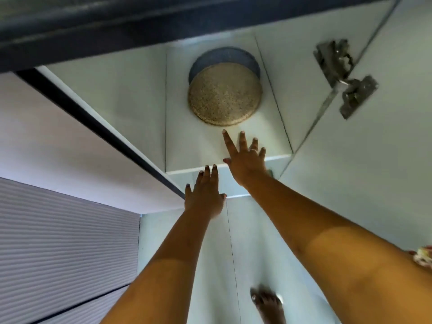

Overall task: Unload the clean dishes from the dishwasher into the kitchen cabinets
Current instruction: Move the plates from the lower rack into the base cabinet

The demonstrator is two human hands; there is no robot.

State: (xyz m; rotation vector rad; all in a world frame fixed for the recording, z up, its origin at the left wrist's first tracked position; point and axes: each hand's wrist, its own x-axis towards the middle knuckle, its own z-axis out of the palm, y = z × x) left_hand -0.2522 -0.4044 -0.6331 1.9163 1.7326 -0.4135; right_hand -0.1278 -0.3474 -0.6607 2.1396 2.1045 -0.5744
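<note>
One head-worn wide-angle camera looks steeply down, close, into an open cabinet [184, 141].

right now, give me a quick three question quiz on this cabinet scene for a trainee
1. True or false: the right hand grips the round speckled dish.
2. Which hand is nearer the dish? A: left hand. B: right hand.
3. Fill in: in the picture, the metal hinge lies to the dish's ____.

Key:
1. False: its fingers are spread and hold nothing.
2. B.
3. Right.
</note>
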